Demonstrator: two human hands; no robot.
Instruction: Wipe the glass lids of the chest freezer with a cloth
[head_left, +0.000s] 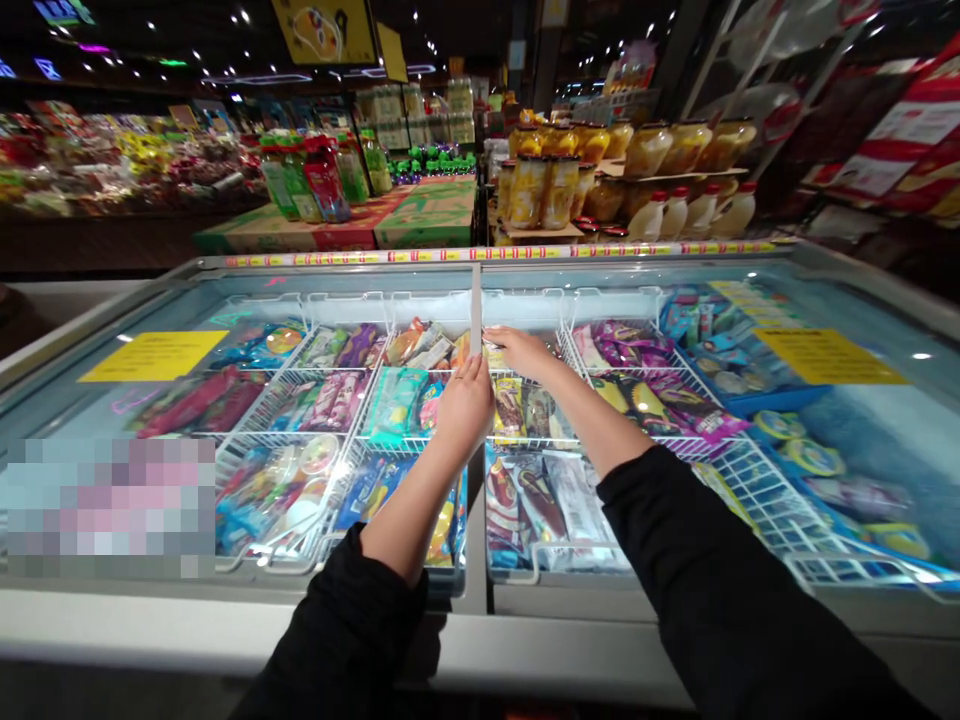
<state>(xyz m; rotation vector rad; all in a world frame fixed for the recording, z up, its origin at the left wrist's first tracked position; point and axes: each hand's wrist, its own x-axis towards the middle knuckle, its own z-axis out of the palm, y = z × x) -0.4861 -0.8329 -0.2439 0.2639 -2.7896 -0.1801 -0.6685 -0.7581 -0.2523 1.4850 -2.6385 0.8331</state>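
My left hand (466, 402) lies on the grey metal frame strip (475, 300) down the middle of a glass-topped chest freezer. Its fingers stretch forward, side by side, along the strip; a thin ring shows on one. Farther back, my right hand (523, 354) reaches in from the right, fingers extended left, their tips at the strip's right edge. Neither hand has an item in it. Below are white wire baskets (427, 440) of wrapped ice creams, including a teal packet (397, 402), a yellow-brown packet (509, 408) and brown-and-white packets (538, 495).
Yellow notices (154, 356) lie on the glass at both sides. The freezer's pale front rim (300, 625) runs across the bottom. Behind its back edge stand bottles on boxes (324, 180) and jars (559, 190) on shelves. A blurred patch (112, 510) covers the lower left.
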